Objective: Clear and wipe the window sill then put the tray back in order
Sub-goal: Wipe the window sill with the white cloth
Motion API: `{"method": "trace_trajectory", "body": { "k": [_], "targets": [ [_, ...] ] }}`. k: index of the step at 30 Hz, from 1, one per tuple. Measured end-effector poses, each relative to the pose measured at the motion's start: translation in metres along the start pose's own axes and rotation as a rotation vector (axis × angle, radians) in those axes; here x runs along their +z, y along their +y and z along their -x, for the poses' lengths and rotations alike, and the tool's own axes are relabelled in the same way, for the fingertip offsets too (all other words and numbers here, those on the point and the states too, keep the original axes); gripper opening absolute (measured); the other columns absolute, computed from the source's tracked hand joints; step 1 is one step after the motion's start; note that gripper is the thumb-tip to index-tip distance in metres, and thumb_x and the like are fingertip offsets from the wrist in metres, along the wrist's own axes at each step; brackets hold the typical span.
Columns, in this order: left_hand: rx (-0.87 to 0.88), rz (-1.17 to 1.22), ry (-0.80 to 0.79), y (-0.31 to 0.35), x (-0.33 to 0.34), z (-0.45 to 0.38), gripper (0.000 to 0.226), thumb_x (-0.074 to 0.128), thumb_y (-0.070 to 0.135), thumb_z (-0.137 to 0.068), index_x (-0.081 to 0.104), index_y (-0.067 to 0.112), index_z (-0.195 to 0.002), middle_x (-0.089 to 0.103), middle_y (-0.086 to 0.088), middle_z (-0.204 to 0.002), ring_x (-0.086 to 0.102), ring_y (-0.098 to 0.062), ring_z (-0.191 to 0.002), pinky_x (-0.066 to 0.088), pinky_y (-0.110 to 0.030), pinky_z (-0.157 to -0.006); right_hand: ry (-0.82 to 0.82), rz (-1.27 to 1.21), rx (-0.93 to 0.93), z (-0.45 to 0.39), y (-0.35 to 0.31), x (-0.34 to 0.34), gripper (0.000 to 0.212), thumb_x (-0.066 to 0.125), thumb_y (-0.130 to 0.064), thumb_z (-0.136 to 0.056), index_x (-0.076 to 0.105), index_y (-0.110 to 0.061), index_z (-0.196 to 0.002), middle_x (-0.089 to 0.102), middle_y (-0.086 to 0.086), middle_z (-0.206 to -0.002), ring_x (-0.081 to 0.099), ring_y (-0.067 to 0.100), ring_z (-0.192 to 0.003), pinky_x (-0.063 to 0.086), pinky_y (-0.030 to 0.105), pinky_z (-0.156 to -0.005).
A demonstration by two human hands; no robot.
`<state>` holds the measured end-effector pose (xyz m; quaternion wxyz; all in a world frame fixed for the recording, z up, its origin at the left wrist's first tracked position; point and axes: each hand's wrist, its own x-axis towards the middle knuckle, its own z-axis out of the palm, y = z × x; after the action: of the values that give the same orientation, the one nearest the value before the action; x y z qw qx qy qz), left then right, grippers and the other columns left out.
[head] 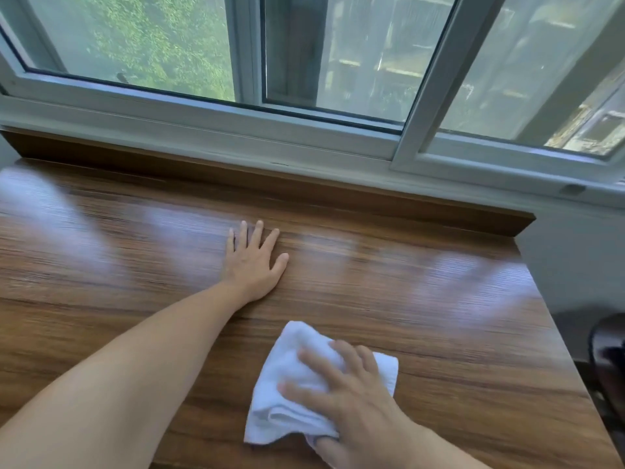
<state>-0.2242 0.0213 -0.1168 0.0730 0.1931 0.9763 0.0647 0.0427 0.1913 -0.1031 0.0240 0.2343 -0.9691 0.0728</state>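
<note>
The wide wooden window sill (422,282) fills the lower view, glossy with light patches. My left hand (253,262) lies flat on it near the middle, fingers spread and straight, pointing toward the window. A crumpled white cloth (287,394) sits on the sill nearer to me. My right hand (348,397) rests on top of the cloth, fingers spread over it and the thumb tucked round its lower edge. No tray is in view.
A white sliding window frame (304,130) runs along the back of the sill, above a raised wooden strip (338,194). The sill ends at a right edge, beyond which stands a grey wall (575,265) and a dark rounded object (608,353).
</note>
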Motion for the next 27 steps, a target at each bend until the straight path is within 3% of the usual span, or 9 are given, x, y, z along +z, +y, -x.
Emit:
{"method": "trace_trajectory", "body": {
  "k": [3,6,11,13,16,18,23,25,27],
  "targets": [
    [-0.019,-0.006,0.024,0.001,0.003,-0.001,0.069,0.018,0.067,-0.102,0.014,0.036,-0.164,0.004,-0.003,-0.175,-0.006,-0.032,-0.160,-0.006,-0.053,-0.127,0.052,0.045,0.382,-0.035,0.071,-0.011,0.067,0.057,-0.060,-0.075,0.049,-0.054,-0.140,0.048,-0.003,-0.151,0.052,0.041,-0.113,0.040,0.051,-0.087],
    [-0.021,-0.010,0.025,0.000,0.000,-0.002,0.069,0.017,0.068,-0.101,0.014,0.039,-0.164,0.005,0.000,-0.174,-0.006,-0.029,-0.160,-0.004,-0.052,-0.128,-0.014,0.103,0.850,-0.097,0.136,-0.025,0.064,0.045,-0.067,-0.083,0.035,-0.055,-0.145,0.033,-0.003,-0.158,0.043,0.042,-0.121,0.034,0.055,-0.098],
    [-0.021,-0.022,0.050,0.000,0.000,-0.002,0.069,0.019,0.068,-0.101,0.015,0.040,-0.163,0.008,0.001,-0.174,-0.004,-0.028,-0.160,-0.002,-0.051,-0.128,0.028,0.017,1.238,-0.189,0.165,-0.024,0.062,0.038,-0.060,-0.088,0.032,-0.049,-0.149,0.022,0.007,-0.160,0.034,0.047,-0.124,0.029,0.057,-0.101],
    [-0.020,-0.022,0.059,-0.002,0.002,-0.003,0.069,0.019,0.068,-0.100,0.016,0.040,-0.163,0.009,0.000,-0.174,-0.002,-0.029,-0.160,-0.002,-0.051,-0.128,0.000,0.045,1.181,-0.206,0.146,-0.017,0.064,0.037,-0.060,-0.090,0.027,-0.049,-0.153,0.018,0.009,-0.164,0.031,0.050,-0.129,0.026,0.060,-0.103],
    [-0.015,-0.037,0.066,-0.003,0.005,-0.004,0.075,0.011,0.070,-0.095,0.016,0.039,-0.162,0.010,0.000,-0.174,-0.001,-0.030,-0.160,0.000,-0.052,-0.128,-0.020,0.105,0.778,-0.192,0.131,-0.009,0.064,0.040,-0.059,-0.088,0.027,-0.054,-0.150,0.021,0.002,-0.165,0.028,0.048,-0.134,0.024,0.060,-0.105],
    [-0.013,-0.032,0.061,-0.002,0.004,-0.004,0.078,0.006,0.071,-0.092,0.016,0.038,-0.163,0.009,0.000,-0.174,-0.002,-0.030,-0.160,0.000,-0.052,-0.128,-0.054,0.112,0.657,-0.177,0.148,-0.016,0.068,0.038,-0.062,-0.085,0.027,-0.056,-0.152,0.023,-0.003,-0.165,0.032,0.045,-0.132,0.028,0.058,-0.103],
    [-0.002,-0.029,0.057,0.001,0.002,-0.003,0.070,0.012,0.067,-0.099,0.013,0.038,-0.163,0.006,-0.001,-0.174,-0.002,-0.031,-0.159,0.000,-0.052,-0.128,0.011,0.119,1.026,-0.180,0.159,-0.019,0.058,0.041,-0.059,-0.087,0.034,-0.051,-0.144,0.032,0.002,-0.155,0.040,0.044,-0.116,0.032,0.055,-0.096],
    [-0.007,-0.025,0.060,-0.001,0.003,-0.002,0.068,0.016,0.066,-0.101,0.013,0.038,-0.163,0.007,-0.001,-0.174,-0.002,-0.032,-0.159,-0.001,-0.053,-0.128,0.003,0.118,0.987,-0.194,0.131,-0.010,0.062,0.041,-0.057,-0.086,0.031,-0.048,-0.147,0.028,0.006,-0.156,0.036,0.048,-0.123,0.029,0.059,-0.102],
    [-0.007,-0.012,0.061,-0.003,0.003,-0.002,0.071,0.011,0.065,-0.098,0.015,0.037,-0.163,0.008,-0.001,-0.174,-0.002,-0.031,-0.159,-0.001,-0.052,-0.128,-0.025,0.119,0.767,-0.194,0.120,-0.004,0.067,0.041,-0.056,-0.083,0.029,-0.050,-0.149,0.028,0.004,-0.158,0.035,0.047,-0.124,0.028,0.060,-0.102]
  ]
}}
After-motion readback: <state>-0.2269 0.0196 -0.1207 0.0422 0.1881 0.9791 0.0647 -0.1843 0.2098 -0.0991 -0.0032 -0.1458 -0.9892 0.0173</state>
